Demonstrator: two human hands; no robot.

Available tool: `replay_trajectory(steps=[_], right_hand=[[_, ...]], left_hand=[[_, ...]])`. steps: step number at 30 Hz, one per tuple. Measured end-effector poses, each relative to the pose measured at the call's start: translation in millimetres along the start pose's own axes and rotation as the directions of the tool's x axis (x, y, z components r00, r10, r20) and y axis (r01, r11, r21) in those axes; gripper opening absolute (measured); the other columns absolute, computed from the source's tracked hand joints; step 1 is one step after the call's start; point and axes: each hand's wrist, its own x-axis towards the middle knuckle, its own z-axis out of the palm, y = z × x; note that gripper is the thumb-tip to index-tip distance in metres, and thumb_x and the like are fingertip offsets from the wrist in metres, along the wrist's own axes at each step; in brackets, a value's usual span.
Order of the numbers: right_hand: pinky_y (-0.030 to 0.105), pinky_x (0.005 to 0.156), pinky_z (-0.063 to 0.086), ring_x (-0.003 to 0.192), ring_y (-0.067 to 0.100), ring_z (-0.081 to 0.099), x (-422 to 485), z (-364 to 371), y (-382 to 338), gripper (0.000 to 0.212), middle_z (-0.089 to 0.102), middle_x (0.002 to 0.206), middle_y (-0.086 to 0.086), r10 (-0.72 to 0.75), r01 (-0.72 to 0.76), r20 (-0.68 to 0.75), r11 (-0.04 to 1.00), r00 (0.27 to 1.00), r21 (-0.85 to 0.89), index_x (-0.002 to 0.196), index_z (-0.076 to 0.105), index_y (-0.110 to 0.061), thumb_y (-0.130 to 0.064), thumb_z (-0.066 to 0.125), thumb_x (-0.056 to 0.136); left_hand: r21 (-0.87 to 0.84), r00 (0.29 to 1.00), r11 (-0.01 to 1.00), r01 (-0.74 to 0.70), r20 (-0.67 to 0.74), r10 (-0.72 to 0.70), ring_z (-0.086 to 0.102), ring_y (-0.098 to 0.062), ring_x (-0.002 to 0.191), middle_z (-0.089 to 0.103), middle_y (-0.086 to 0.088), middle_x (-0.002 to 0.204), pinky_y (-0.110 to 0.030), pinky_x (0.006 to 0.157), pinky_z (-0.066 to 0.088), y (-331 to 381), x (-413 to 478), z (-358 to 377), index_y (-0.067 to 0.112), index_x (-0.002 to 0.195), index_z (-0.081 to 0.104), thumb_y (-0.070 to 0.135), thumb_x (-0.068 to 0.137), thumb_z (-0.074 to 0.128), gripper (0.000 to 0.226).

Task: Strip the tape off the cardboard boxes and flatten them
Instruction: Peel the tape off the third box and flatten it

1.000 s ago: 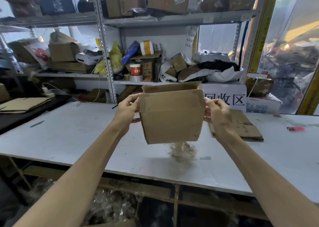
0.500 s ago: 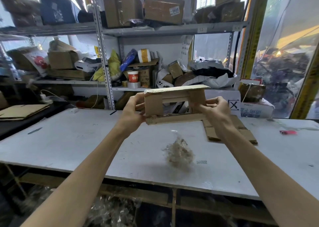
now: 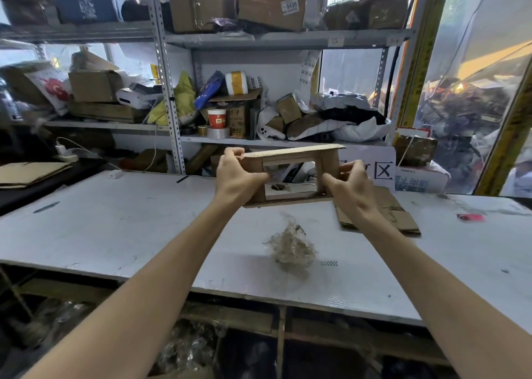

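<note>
Where the box was: up in the air over the far part of the desk, held between both hands, touching nothing else.
Box shape: brown cardboard, open front and back, so the shelf behind showed straight through it; low and wide, with the top panel sloping slightly up toward the right.
Left hand: gripped the box's left wall, fingers curled round the edge, fingertips near the top corner.
Right hand: gripped the right wall, thumb on the near face, fingers wrapped behind it.
Wad of clear tape: lay crumpled on the desk, nearer the camera than the box, between the two forearms.
Flattened cardboard: lay flat on the desk, just right of the right hand and partly hidden by it.
Pink object: small, on the desk far to the right; what it was I could not tell.
Metal shelf: stood behind the desk, crowded with boxes, bags, a red paper cup and a tape roll.
White sign: stood behind the box at the desk's back edge, black characters partly covered.
</note>
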Motion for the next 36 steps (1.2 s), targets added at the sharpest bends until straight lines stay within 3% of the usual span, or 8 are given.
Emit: replay_trajectory(steps=[6, 10, 14, 18, 24, 30, 33, 36], right_hand=[[0.029, 0.072, 0.035, 0.083, 0.017, 0.042, 2, 4, 19, 0.018, 0.042, 0.080, -0.005, 0.119, -0.130, 0.053, 0.935, 0.991, 0.330, 0.083, 0.042, -0.021, -0.014, 0.035, 0.098], [0.039, 0.084, 0.049, 0.105, 0.017, 0.047, 2, 11, 22, 0.035, 0.052, 0.111, -0.006, 0.241, -0.254, 0.089, 0.854, 0.967, 0.454, 0.130, 0.049, -0.013, -0.029, 0.039, 0.101], [0.048, 0.093, 0.051, 0.107, 0.035, 0.061, 5, 19, 18, 0.032, 0.062, 0.120, 0.017, 0.264, -0.361, 0.251, 0.575, 0.931, 0.734, 0.128, 0.048, -0.012, -0.022, 0.049, 0.098], [0.040, 0.100, 0.049, 0.112, 0.029, 0.062, 8, 25, 11, 0.072, 0.062, 0.123, 0.019, 0.189, -0.310, 0.257, 0.360, 0.948, 0.880, 0.134, 0.046, 0.000, -0.017, 0.076, 0.072], [0.028, 0.067, 0.060, 0.083, 0.020, 0.067, 12, 28, 21, 0.058, 0.064, 0.098, 0.012, 0.327, -0.278, 0.127, 0.474, 0.937, 0.835, 0.125, 0.047, -0.004, 0.019, 0.064, 0.075], [0.052, 0.086, 0.055, 0.108, 0.033, 0.064, 7, 16, 34, 0.066, 0.062, 0.119, 0.020, 0.270, -0.327, 0.208, 0.547, 0.940, 0.771, 0.122, 0.045, -0.024, -0.001, 0.077, 0.070], [0.053, 0.087, 0.054, 0.110, 0.035, 0.063, 8, 4, 41, 0.051, 0.062, 0.122, 0.021, 0.299, -0.327, 0.176, 0.595, 0.938, 0.735, 0.123, 0.043, -0.026, 0.000, 0.064, 0.085], [0.049, 0.082, 0.057, 0.111, 0.040, 0.062, 8, -9, 55, 0.054, 0.060, 0.123, 0.024, 0.308, -0.316, 0.167, 0.538, 0.937, 0.781, 0.132, 0.035, -0.021, 0.007, 0.054, 0.090]], left_hand=[[-0.063, 0.994, 0.997, -0.046, 0.096, 0.052, 0.057, -0.014, 0.095, 0.062, -0.004, 0.109, -0.013, 0.070, 0.041, 0, 3, -11, 0.015, 0.134, 0.055, 0.017, 0.081, 0.066, 0.054], [-0.075, 0.992, 0.995, -0.063, 0.107, 0.071, 0.058, -0.021, 0.100, 0.060, -0.010, 0.119, -0.014, 0.072, 0.042, -6, -3, -9, 0.016, 0.138, 0.051, 0.011, 0.088, 0.058, 0.051], [-0.050, 0.973, 0.992, -0.115, 0.197, 0.123, 0.057, -0.025, 0.116, 0.059, -0.011, 0.128, -0.028, 0.090, 0.051, -2, -11, 0, 0.014, 0.138, 0.053, 0.003, 0.088, 0.057, 0.051], [0.085, 0.912, 0.959, -0.270, 0.343, 0.226, 0.049, -0.025, 0.124, 0.050, -0.009, 0.139, -0.038, 0.103, 0.047, 6, -20, 22, 0.012, 0.138, 0.054, 0.012, 0.087, 0.055, 0.051], [0.183, 0.863, 0.920, -0.348, 0.445, 0.238, 0.046, -0.028, 0.128, 0.048, -0.010, 0.141, -0.037, 0.109, 0.037, -5, -32, 61, 0.010, 0.143, 0.047, 0.006, 0.092, 0.050, 0.051], [0.222, 0.959, 0.958, -0.182, 0.255, 0.123, 0.054, -0.031, 0.112, 0.053, -0.014, 0.131, -0.041, 0.097, 0.047, -6, -28, 84, 0.018, 0.148, 0.039, 0.012, 0.102, 0.039, 0.047], [-0.073, 0.988, 0.997, 0.025, 0.151, -0.013, 0.054, -0.018, 0.086, 0.057, -0.009, 0.115, -0.023, 0.072, 0.047, -3, -18, 75, 0.025, 0.143, 0.046, 0.004, 0.102, 0.033, 0.048], [-0.465, 0.970, 0.854, 0.234, 0.170, -0.173, 0.051, -0.014, 0.082, 0.056, -0.010, 0.109, -0.022, 0.071, 0.046, -2, -9, 59, 0.016, 0.125, 0.057, -0.002, 0.098, 0.033, 0.040]])
